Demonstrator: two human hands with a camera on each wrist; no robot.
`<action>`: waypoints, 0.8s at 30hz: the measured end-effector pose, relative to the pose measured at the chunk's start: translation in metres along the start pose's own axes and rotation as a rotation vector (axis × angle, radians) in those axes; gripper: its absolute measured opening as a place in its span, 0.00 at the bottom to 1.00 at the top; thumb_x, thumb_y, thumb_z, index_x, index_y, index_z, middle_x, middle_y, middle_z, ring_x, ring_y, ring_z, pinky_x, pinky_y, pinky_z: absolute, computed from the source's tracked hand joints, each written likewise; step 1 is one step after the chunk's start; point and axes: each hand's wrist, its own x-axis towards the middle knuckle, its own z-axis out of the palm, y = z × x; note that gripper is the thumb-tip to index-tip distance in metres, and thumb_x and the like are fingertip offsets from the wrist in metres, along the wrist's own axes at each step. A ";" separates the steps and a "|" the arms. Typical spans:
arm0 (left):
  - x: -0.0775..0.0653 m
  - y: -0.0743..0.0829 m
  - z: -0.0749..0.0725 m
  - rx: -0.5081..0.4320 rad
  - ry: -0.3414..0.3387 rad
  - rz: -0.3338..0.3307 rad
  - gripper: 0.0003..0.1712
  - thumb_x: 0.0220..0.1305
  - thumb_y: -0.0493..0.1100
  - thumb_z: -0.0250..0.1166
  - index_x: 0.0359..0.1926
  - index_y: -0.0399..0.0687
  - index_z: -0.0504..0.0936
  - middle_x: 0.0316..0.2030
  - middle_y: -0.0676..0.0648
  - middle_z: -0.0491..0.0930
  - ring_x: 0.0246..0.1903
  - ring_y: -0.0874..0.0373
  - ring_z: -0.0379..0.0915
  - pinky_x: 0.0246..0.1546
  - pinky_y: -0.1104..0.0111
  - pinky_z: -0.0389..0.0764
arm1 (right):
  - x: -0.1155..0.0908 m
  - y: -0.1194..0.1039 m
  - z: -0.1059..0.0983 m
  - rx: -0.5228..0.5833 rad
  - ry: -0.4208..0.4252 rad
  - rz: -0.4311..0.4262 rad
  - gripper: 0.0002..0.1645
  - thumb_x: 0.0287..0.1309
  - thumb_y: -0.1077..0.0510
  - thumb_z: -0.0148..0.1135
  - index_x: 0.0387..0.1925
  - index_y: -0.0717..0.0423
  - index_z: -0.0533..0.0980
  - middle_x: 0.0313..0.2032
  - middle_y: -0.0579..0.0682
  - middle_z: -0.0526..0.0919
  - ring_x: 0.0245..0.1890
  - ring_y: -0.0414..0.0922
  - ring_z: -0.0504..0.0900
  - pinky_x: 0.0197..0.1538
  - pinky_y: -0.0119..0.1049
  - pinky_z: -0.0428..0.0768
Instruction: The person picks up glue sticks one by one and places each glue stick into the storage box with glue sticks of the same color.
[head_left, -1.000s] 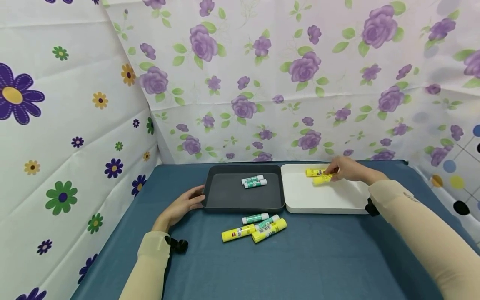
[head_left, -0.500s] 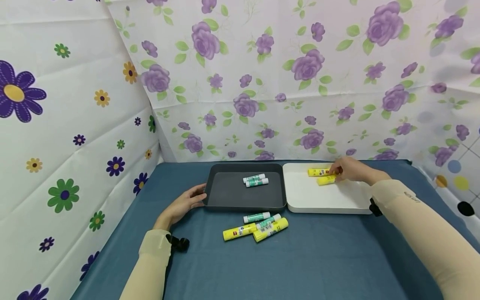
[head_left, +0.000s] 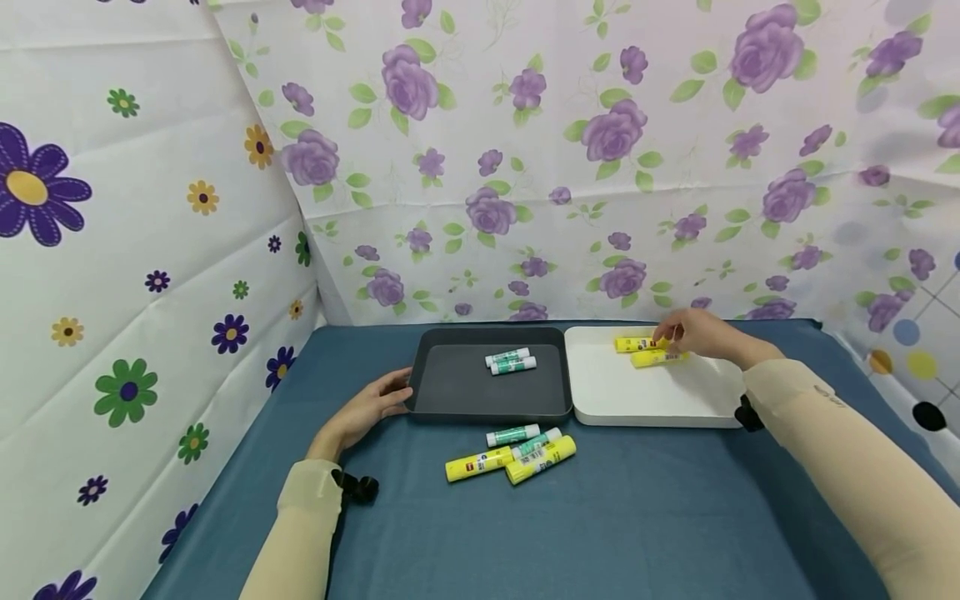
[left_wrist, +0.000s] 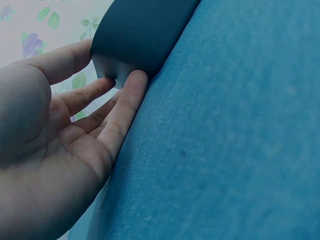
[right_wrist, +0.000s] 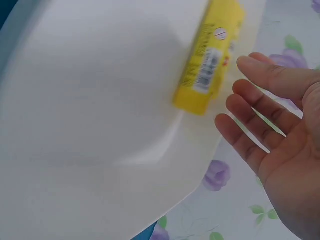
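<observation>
My left hand touches the left side of the dark grey tray. In the left wrist view, its fairly straight fingertips rest against the outer wall of the grey tray. My right hand hovers over the white tray, fingers loosely bent and holding nothing. Two yellow glue sticks lie in the white tray: a rear glue stick and a front glue stick. The right wrist view shows the fingers apart from a yellow glue stick. Two small green-and-white glue sticks lie in the grey tray.
In front of the trays, on the blue cloth, lies a loose group: a green-and-white glue stick, another partly covered, and two larger yellow glue sticks. A floral curtain hangs behind the trays.
My right hand has let go of the front yellow glue stick and lifted slightly off it; more of that stick shows now. My left hand stays at the grey tray.
</observation>
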 end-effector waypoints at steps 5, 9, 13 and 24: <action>0.000 -0.001 0.000 -0.001 0.006 -0.006 0.38 0.82 0.49 0.56 0.83 0.45 0.52 0.76 0.34 0.59 0.73 0.38 0.60 0.72 0.45 0.67 | -0.001 -0.007 -0.001 0.059 0.009 -0.016 0.15 0.63 0.68 0.69 0.52 0.63 0.85 0.48 0.58 0.87 0.43 0.51 0.80 0.43 0.43 0.81; 0.000 0.000 0.000 -0.005 0.000 -0.004 0.38 0.82 0.49 0.56 0.83 0.45 0.51 0.76 0.34 0.58 0.73 0.38 0.60 0.73 0.45 0.67 | -0.006 -0.007 -0.001 0.094 0.022 -0.041 0.16 0.65 0.68 0.68 0.54 0.63 0.85 0.50 0.59 0.86 0.46 0.51 0.82 0.47 0.43 0.83; 0.000 0.001 0.000 -0.004 -0.002 -0.002 0.38 0.82 0.49 0.56 0.83 0.45 0.51 0.76 0.34 0.58 0.73 0.38 0.60 0.73 0.45 0.67 | -0.014 -0.011 -0.002 0.151 0.027 -0.069 0.17 0.67 0.66 0.67 0.57 0.64 0.83 0.53 0.62 0.85 0.51 0.56 0.83 0.52 0.49 0.85; 0.001 0.001 0.001 -0.001 0.002 -0.008 0.39 0.82 0.49 0.56 0.83 0.45 0.51 0.76 0.34 0.57 0.73 0.38 0.59 0.72 0.45 0.67 | -0.048 -0.043 0.000 0.411 -0.045 -0.083 0.31 0.71 0.58 0.67 0.72 0.57 0.72 0.72 0.63 0.70 0.71 0.67 0.67 0.61 0.54 0.82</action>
